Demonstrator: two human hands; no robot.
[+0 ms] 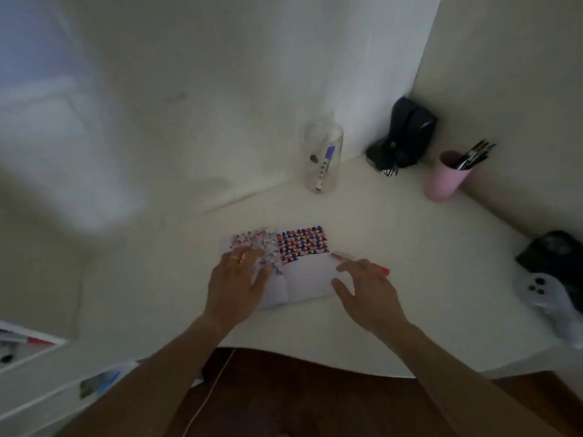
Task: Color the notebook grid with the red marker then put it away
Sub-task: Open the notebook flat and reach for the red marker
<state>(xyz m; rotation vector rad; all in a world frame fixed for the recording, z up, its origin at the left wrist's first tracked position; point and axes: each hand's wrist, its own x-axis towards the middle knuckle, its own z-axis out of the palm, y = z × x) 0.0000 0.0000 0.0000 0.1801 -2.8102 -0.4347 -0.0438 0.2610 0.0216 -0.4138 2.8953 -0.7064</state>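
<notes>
An open notebook (307,279) lies on the white desk (410,247), its upper part filled with a red, blue and black grid pattern. My left hand (235,288) rests flat on the left page, fingers spread, a gold ring on one finger. The red marker (344,256) lies on the desk at the notebook's right edge, its tip toward the page. My right hand (367,293) hovers over the marker with fingers apart, covering its middle; whether it touches the marker is unclear.
A clear jar (323,159) with a blue marker stands at the back. A black object (403,137) sits in the corner beside a pink cup (441,181) of brushes. A white game controller (545,294) and dark case lie at the right edge.
</notes>
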